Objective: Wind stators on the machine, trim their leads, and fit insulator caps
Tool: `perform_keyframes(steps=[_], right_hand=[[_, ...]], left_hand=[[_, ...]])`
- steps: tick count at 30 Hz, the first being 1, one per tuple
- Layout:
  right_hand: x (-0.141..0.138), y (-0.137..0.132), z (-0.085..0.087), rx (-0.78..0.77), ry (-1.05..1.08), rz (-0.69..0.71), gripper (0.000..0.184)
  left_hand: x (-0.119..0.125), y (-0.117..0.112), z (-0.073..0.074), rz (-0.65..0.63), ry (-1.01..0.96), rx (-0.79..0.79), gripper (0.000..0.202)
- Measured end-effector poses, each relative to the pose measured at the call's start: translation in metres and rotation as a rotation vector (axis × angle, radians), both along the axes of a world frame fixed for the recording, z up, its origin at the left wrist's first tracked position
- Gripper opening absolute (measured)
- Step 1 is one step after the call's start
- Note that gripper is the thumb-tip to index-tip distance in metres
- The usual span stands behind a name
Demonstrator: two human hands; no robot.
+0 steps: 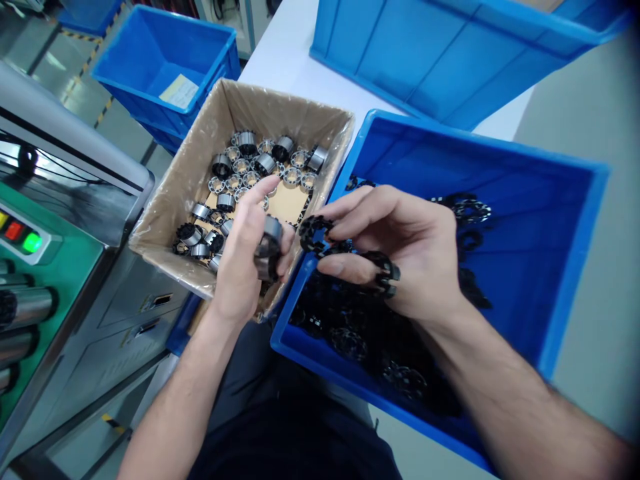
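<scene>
While both hands meet over the seam between two containers, the head view shows the left hand [240, 267] closed around a short stack of grey metal sleeves with black toothed ends [269, 252]. Its index finger is stretched out over the box behind it. Just beside it, without touching, the right hand [415, 250] pinches a black toothed plastic ring [314, 233] between thumb and fingertips. A second black ring [386, 275] is hooked on its curled lower fingers.

Under the left hand sits an open brown cardboard box lined with clear plastic film [167, 200]. It holds many loose grey metal sleeves [250, 163], some upright, some on their sides. Under the right hand lies a deep blue plastic crate [575, 267] with a heap of black rings [360, 340] in its near corner. Box and crate touch along one side on a white desk [285, 60].

Farther back on the desk stands a larger blue crate [450, 53], and another blue crate with a paper slip [165, 67] sits lower at the left. A green control panel with a red and a green button [23, 237] fills the left edge.
</scene>
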State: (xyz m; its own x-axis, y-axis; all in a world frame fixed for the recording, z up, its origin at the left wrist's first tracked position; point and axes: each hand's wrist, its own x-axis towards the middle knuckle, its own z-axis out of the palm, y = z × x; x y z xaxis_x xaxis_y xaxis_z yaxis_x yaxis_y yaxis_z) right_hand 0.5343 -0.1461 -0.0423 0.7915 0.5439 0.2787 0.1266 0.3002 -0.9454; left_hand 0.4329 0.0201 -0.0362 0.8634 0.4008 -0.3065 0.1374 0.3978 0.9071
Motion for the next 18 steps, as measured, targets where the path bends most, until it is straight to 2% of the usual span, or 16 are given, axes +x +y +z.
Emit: perform_keyframes(steps=[5, 8, 11, 13, 18], right_hand=[[-0.001, -0.002, -0.005, -0.054, -0.057, 0.026, 0.030], [-0.002, -0.002, -0.009, -0.042, -0.054, 0.040, 0.038], [-0.003, -0.002, -0.011, -0.054, -0.080, 0.043, 0.048], [-0.003, -0.003, -0.012, -0.085, -0.109, 0.037, 0.047], [-0.003, -0.004, -0.013, -0.093, -0.126, 0.038, 0.047]], left_hand=[[-0.003, -0.005, -0.003, -0.092, -0.012, 0.016, 0.053], [-0.004, -0.007, -0.005, -0.055, -0.015, 0.043, 0.059], [-0.007, -0.007, -0.005, -0.083, -0.021, 0.022, 0.054], [-0.009, -0.007, -0.006, -0.113, -0.032, 0.007, 0.050], [-0.010, -0.005, -0.012, -0.175, -0.120, 0.027, 0.055]])
